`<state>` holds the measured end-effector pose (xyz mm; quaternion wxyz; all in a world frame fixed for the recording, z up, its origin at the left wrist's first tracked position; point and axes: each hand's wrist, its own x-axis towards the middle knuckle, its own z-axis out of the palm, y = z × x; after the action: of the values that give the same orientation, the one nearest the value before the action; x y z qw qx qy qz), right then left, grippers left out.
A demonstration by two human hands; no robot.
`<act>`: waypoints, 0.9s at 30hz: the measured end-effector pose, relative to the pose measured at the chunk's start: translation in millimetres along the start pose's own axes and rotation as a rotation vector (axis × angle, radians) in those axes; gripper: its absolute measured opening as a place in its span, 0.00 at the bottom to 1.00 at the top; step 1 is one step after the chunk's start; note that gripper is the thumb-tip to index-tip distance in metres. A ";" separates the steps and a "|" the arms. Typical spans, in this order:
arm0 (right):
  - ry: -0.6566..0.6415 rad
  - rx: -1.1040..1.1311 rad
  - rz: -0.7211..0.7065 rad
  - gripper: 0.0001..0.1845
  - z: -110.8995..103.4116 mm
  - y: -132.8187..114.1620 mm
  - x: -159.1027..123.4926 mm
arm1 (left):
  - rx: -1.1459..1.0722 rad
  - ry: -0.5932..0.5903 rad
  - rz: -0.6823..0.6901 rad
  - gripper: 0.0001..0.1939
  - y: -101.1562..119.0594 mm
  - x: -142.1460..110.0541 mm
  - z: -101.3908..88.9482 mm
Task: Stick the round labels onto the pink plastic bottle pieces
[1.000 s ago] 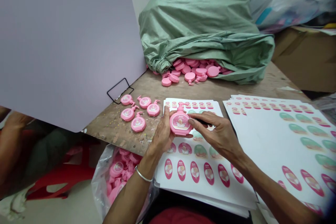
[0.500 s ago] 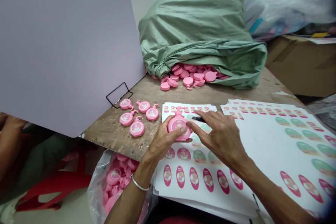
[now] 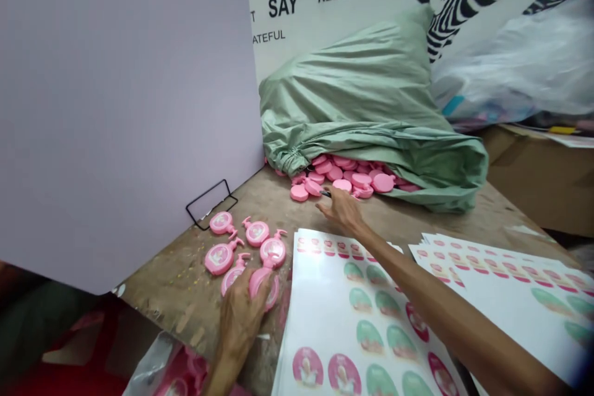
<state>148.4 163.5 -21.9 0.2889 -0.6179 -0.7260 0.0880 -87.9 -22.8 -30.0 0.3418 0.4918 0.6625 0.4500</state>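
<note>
Left hand on a labelled pink bottle, right hand at the sack's mouth

I have the left hand low over the wood table, thumb across a labelled bottle, glossy pink and rounded. The other fingers are bent at its left side, partly hidden; can't tell if they grip or just rest. That bottle is at the near end of a loose cluster of labelled bottles, smooth pink plastic with hooked pump tops, lying flat.

My right hand is out at the sack, a slim dark tool pinched in the fingers, thumb spread away below it. Fingertips are right by the plain bottles, matte-looking pink discs heaped at the mouth of the green sack, thin creased cloth.

Under the right forearm, a flat stack of white sticker sheets: green domes, pink rounds and ovals. A second stack to the right. Bent black wire stand at the foot of the smooth pale panel. Clear crinkly bag with pink pieces below the table edge.
</note>
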 end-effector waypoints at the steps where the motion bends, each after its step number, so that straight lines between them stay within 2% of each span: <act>1: 0.010 -0.006 0.011 0.22 10.3 -0.6 15.1 | 0.118 0.025 0.023 0.10 -2.3 3.5 0.7; 3: 0.021 0.001 0.038 0.22 27.2 -1.4 38.2 | 0.272 0.091 0.102 0.12 -4.8 8.3 3.5; 6: 0.046 0.067 0.096 0.13 36.6 0.7 55.9 | 0.209 0.245 0.268 0.15 -4.1 12.5 5.9; 8: 0.074 0.146 0.151 0.11 29.9 2.5 56.5 | 0.098 0.306 0.328 0.13 0.7 13.8 6.1; 10: 0.079 0.256 0.204 0.17 14.7 1.3 44.5 | -0.015 0.248 0.305 0.09 9.6 13.9 7.8; 13: -0.006 0.471 0.247 0.25 -13.4 -11.8 -4.4 | -0.148 0.057 0.147 0.09 29.3 10.5 19.2; 16: -0.128 0.688 0.287 0.27 -34.7 -39.4 -80.4 | -0.329 -0.089 0.028 0.15 51.2 0.0 41.6; 18: -0.241 0.939 0.346 0.26 -44.4 -59.3 -128.3 | -0.477 -0.131 0.013 0.19 62.5 -10.9 57.1; 20: -0.368 1.108 0.362 0.26 -52.4 -71.5 -162.7 | -0.620 -0.146 -0.042 0.20 69.0 -21.6 66.1; 22: -0.423 1.039 0.299 0.23 -59.9 -70.6 -183.1 | -0.764 -0.177 -0.118 0.19 70.2 -28.7 63.9; 24: -0.339 0.829 0.237 0.20 -66.5 -58.0 -195.8 | -0.842 -0.198 -0.171 0.18 67.1 -31.3 51.1; 27: -0.190 0.548 0.213 0.16 -71.3 -32.9 -214.7 | -0.789 -0.212 -0.196 0.17 58.0 -31.7 27.6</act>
<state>173.1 -63.6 -14.4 0.3649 -0.5786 -0.6300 0.3676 -34.3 -39.6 14.5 0.6114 0.3016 0.4442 0.5813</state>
